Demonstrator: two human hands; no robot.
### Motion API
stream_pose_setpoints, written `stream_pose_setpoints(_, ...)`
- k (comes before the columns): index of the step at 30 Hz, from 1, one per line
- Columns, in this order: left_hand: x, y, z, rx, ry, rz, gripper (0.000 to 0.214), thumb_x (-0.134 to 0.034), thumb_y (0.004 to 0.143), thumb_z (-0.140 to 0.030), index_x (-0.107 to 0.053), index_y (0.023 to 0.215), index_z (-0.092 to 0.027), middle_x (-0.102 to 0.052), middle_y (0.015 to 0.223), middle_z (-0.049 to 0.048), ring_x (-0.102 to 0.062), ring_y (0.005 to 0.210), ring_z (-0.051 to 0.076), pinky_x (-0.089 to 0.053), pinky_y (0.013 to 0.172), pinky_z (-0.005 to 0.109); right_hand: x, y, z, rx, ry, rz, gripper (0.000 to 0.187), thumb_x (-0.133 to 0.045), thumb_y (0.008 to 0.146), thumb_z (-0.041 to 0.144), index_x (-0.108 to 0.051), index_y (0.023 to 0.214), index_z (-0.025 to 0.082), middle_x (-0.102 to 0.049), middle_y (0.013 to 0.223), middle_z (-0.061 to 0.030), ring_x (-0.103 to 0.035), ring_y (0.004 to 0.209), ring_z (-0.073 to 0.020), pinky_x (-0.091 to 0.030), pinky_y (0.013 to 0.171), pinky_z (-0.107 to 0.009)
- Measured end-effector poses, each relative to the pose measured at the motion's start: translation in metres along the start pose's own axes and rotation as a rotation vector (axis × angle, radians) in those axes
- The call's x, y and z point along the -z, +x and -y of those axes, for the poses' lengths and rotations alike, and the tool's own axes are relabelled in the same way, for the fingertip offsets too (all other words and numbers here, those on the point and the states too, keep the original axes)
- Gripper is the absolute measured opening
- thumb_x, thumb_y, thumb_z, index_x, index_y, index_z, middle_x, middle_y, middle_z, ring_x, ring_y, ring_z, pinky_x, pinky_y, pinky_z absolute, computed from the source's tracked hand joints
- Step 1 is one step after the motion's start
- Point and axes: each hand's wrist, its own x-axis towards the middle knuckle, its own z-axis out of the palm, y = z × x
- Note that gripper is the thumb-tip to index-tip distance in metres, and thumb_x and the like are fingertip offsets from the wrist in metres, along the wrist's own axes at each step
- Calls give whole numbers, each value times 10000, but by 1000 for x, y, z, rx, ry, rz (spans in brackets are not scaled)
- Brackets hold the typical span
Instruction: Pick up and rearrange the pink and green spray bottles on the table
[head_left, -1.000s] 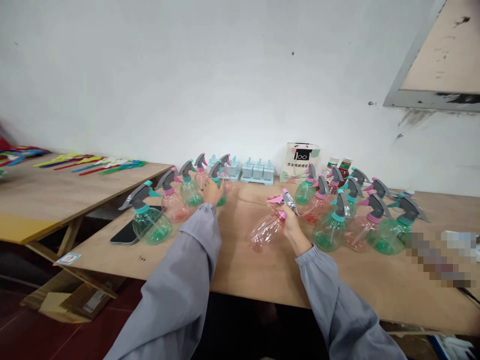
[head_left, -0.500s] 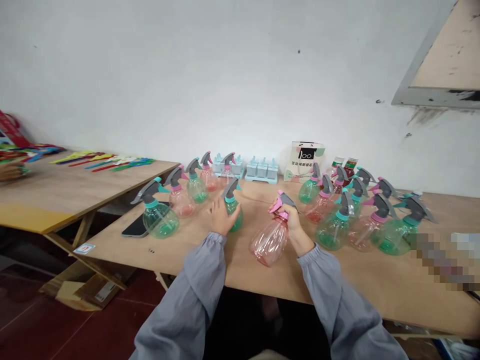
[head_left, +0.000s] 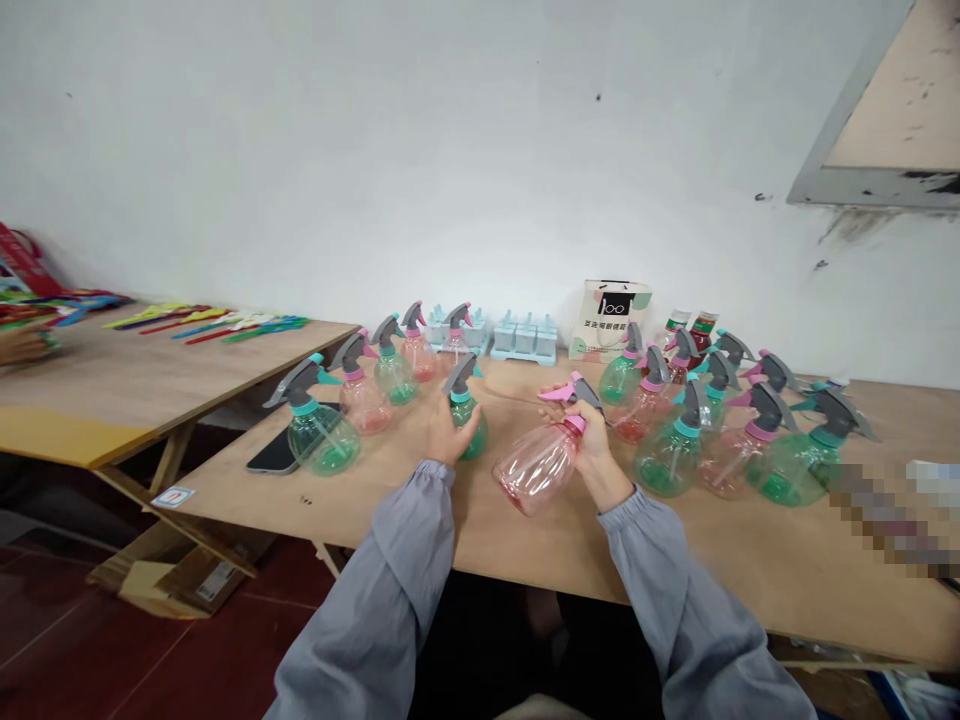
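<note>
My right hand [head_left: 594, 445] grips a clear pink spray bottle [head_left: 536, 465] by its neck, just under the grey and pink trigger head. The bottle is tilted, its base toward the left and its trigger pointing left. My left hand [head_left: 448, 432] is closed around a green spray bottle [head_left: 475, 432] that stands upright on the table; the thumb lies across its front and the other fingers are partly hidden. Left of that hand stand several more spray bottles, among them a green one [head_left: 324, 440] and a pink one [head_left: 365, 402].
A group of green and pink spray bottles [head_left: 664, 465] stands at the right. Behind are light-blue ice-pop moulds [head_left: 523, 340] and a paper bag [head_left: 609, 320]. A phone [head_left: 271, 455] lies at the left. On another table [head_left: 172, 370], coloured strips lie near a person's hand [head_left: 22, 343].
The pink bottle has tilted further, its base swinging left and slightly up, and its trigger now points more to the left. My left hand's fingers have closed in around the green bottle.
</note>
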Motion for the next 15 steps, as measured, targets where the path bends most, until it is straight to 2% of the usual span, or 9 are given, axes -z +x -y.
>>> stream_pose_setpoints(6, 0, 1, 2, 6, -4, 15, 483, -631, 843, -471, -537, 1221, -186, -687, 1132, 146, -659, 1151, 294, -518, 991, 430, -4, -5, 3, 216, 19, 52, 164, -533, 479, 206, -522, 640, 232, -603, 600, 32, -529, 495, -116, -447, 477, -227)
stream_pose_setpoints(11, 1, 2, 0, -8, -25, 19, 479, -624, 852, -448, -525, 1242, -189, -686, 1153, 148, -650, 1175, 287, -511, 1009, 429, -3, -4, -2, 97, -82, -6, 141, -551, 515, 250, -527, 654, 243, -600, 577, 16, -625, 590, -184, -481, 519, -266)
stream_pose_setpoints(15, 3, 2, -2, 11, -19, 39, 486, -621, 854, -453, -526, 1248, -186, -681, 1181, 153, -654, 1173, 293, -513, 1010, 438, -3, -9, 1, 155, -122, -28, 165, -541, 502, 269, -538, 664, 239, -619, 631, 5, -598, 589, -167, -447, 470, -242)
